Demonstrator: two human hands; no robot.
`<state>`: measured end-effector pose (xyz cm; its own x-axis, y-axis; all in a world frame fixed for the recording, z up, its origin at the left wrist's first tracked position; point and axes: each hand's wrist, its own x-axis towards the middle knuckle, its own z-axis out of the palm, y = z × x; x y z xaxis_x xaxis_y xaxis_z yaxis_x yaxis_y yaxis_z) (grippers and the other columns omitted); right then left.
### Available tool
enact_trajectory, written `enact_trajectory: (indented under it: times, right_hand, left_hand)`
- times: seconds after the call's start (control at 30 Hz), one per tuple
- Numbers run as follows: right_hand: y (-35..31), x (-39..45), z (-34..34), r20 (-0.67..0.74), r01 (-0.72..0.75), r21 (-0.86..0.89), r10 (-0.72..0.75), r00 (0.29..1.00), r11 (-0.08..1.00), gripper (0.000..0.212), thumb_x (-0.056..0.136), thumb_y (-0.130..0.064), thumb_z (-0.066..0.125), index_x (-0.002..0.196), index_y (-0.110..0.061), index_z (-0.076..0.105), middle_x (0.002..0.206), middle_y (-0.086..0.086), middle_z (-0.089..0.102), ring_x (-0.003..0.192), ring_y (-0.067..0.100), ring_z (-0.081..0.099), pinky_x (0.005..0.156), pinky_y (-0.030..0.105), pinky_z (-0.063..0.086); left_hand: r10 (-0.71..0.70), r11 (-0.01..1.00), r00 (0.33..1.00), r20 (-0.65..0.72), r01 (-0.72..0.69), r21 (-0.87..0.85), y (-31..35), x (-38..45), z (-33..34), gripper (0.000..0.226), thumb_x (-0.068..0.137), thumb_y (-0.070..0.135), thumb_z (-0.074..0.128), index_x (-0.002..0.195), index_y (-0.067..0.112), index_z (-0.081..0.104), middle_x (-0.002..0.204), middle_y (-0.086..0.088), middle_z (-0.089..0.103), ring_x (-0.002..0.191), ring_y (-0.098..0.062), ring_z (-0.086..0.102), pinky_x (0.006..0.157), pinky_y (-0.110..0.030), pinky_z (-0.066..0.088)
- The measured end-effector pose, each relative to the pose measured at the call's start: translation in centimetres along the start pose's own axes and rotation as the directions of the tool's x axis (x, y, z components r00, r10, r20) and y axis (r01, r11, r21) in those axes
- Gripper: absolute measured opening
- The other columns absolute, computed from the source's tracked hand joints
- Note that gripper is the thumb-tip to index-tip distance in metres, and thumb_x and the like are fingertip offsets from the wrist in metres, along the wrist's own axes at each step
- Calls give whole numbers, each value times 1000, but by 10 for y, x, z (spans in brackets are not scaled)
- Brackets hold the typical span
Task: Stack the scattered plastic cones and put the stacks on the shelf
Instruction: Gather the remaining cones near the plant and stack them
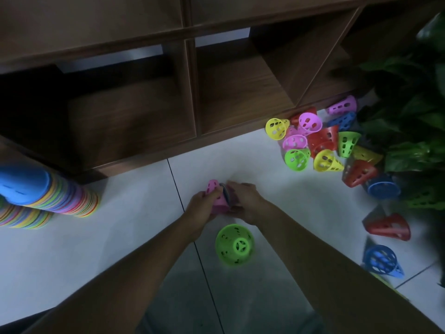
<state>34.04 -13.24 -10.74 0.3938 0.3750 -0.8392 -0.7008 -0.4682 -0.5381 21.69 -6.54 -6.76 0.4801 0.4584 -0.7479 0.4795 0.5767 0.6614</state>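
**Nesting the pink cone squarely**

Both hands meet on the floor mid-scene: the left hand (204, 205) grips a pink cone (218, 198), the right hand (243, 201) curls round something hidden beside it. The rims should line up before pressing. The perforated cones (322, 143) lie heaped far right; a green cone (234, 244) stands nearer.

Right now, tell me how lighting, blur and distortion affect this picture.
Head view: dim overall, the shelf compartments nearly black; the floor tiles are brightest, with a dark shadow between the forearms. Motion blur smears the left hand, right hand and the pink cone they hold; the green cone is soft too. Wide-angle distortion bows the shelf edges.
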Motion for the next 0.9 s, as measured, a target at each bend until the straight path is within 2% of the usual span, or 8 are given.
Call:
enact_trajectory:
  times: [0.17, 0.33, 0.4, 0.47, 0.57, 0.73, 0.8, 0.9]
  right_hand:
    - [-14, -29, -2, 173, 17, 124, -38, 984, 992, 110, 53, -45, 97, 140, -5, 45, 131, 28, 57, 101, 41, 71, 78, 54, 60]
    - [-46, -83, -11, 269, 145, 166, -187, 945, 975, 96, 66, -47, 92, 139, -4, 48, 130, 29, 60, 107, 39, 70, 86, 50, 58]
    - [-60, -111, -14, 281, 189, 156, -227, 932, 969, 95, 67, -44, 93, 139, -3, 48, 130, 30, 60, 108, 41, 69, 87, 48, 58]
    - [-72, -141, -20, 297, 255, 113, -278, 913, 960, 78, 76, -38, 87, 135, 0, 55, 128, 32, 61, 108, 38, 69, 87, 47, 58]
    - [-82, -188, -28, 268, 322, 72, -329, 906, 944, 55, 88, -27, 76, 130, 4, 59, 116, 27, 67, 97, 30, 71, 80, 41, 61]
    - [-83, -244, -39, 185, 385, 69, -391, 902, 920, 73, 81, -27, 84, 138, -6, 43, 118, 18, 71, 96, 29, 74, 77, 44, 62]
    - [-78, -257, -44, 131, 422, 38, -424, 896, 906, 72, 80, -26, 84, 136, -12, 40, 118, 14, 70, 102, 30, 72, 84, 48, 61]
    - [-64, -270, -44, 69, 460, 11, -459, 886, 888, 93, 65, -36, 92, 138, -14, 39, 120, 11, 70, 103, 27, 72, 78, 45, 62]
  left_hand:
    - [93, 991, 995, 20, -95, 99, 23, -23, -4, 36, 99, 37, 61, 119, 7, 65, 116, -19, 71, 107, -31, 68, 99, -43, 53]
    - [224, 968, 973, 50, -229, 108, 60, -68, 4, 37, 88, 44, 71, 108, 14, 65, 113, -16, 72, 102, -30, 69, 98, -43, 53]
    - [261, 958, 962, 85, -269, 100, 73, -88, 7, 46, 83, 48, 72, 113, 14, 65, 115, -14, 72, 104, -29, 69, 97, -42, 54]
    - [292, 945, 947, 131, -307, 114, 83, -108, 10, 50, 82, 50, 73, 118, 17, 66, 116, -11, 73, 108, -27, 69, 100, -42, 54]
    - [367, 904, 915, 166, -393, 168, 88, -141, 12, 33, 94, 42, 68, 115, 17, 69, 112, -9, 74, 100, -21, 70, 92, -37, 53]
    - [529, 801, 815, 236, -572, 179, 79, -183, 4, 33, 82, 26, 84, 109, 13, 72, 100, -5, 74, 85, -12, 68, 75, -21, 54]
    - [558, 759, 788, 261, -612, 222, 71, -191, 1, 44, 69, 28, 91, 105, 11, 72, 97, -7, 74, 81, -12, 68, 73, -24, 55]
    - [567, 684, 772, 285, -635, 358, 50, -188, -1, 54, 55, 41, 88, 94, 9, 70, 92, -12, 73, 81, -26, 68, 74, -40, 56]
